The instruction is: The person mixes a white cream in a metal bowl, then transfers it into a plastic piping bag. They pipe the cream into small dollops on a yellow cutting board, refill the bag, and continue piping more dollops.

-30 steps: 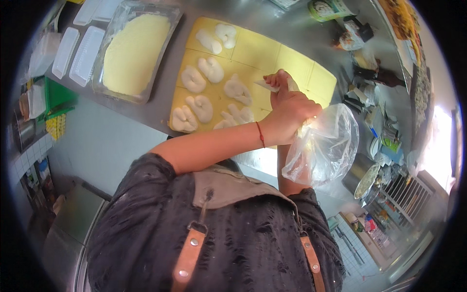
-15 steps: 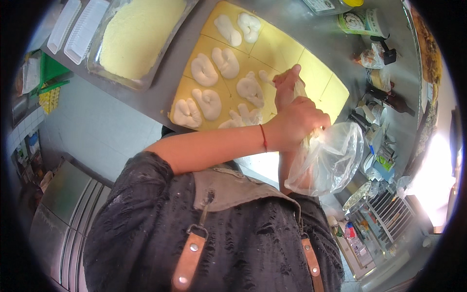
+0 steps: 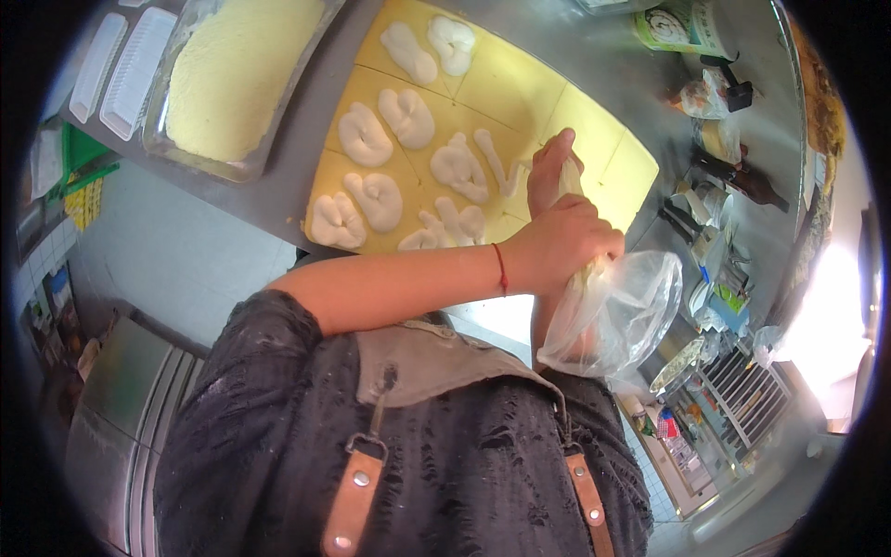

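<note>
My left hand (image 3: 573, 239), with a red cord on its wrist, is closed round the gathered upper part of a clear plastic piping bag (image 3: 617, 316), whose loose end balloons out behind it. My right hand (image 3: 551, 176) is wrapped round the bag's lower part, beyond the left hand; most of its fingers are hidden. Below the right hand lies a yellow sponge sheet (image 3: 506, 97) marked into squares. A thin V-shaped line of white cream (image 3: 495, 160) runs toward the bag's tip. Looped white cream mounds (image 3: 406, 118) sit on several squares to the left.
Left of the sponge sheet stands a tray (image 3: 264, 153) holding a pale yellow, powdery layer, with white plastic trays (image 3: 139, 79) beside it. At the back right are a green and white tub (image 3: 682, 32) and a dark bottle (image 3: 742, 176). Various utensils lie along the right.
The cream line by my right hand has grown from a short dab into a V. My view has shifted slightly, so the sponge sheet appears further left. Both hands keep their hold.
</note>
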A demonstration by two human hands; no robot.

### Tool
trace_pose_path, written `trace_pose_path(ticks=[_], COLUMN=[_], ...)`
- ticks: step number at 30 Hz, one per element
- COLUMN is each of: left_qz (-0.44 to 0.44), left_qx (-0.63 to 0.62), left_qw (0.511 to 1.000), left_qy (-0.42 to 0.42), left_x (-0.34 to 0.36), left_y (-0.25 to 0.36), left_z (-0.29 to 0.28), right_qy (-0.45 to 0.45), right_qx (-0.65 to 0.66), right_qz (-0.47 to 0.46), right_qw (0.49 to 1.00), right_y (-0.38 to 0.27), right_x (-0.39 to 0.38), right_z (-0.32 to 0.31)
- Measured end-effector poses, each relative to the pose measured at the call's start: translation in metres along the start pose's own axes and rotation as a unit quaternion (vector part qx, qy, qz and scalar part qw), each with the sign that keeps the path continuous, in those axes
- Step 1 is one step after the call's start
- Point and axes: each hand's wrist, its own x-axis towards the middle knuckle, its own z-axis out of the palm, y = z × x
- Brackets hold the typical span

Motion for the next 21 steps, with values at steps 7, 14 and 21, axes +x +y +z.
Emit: trace_pose_path(ticks=[7,14,21], left_qz=[-0.026,0.001,0.105], left_qx=[0.031,0.024,0.049], left_qw=[0.998,0.999,0.991], left_qy=[0.052,0.04,0.069], left_x=[0.01,0.026,0.046], left_y=[-0.003,0.036,0.11], left_z=[-0.013,-0.008,0.033], right_qy=[-0.026,-0.048,-0.066], right_qx=[-0.032,-0.035,-0.112], right_qz=[0.027,0.019,-0.136], right_qw=[0.999,0.998,0.982], right_y=[-0.006,-0.033,-0.101], right_x=[0.059,0.048,-0.026], right_z=[0.071,0.052,-0.088])
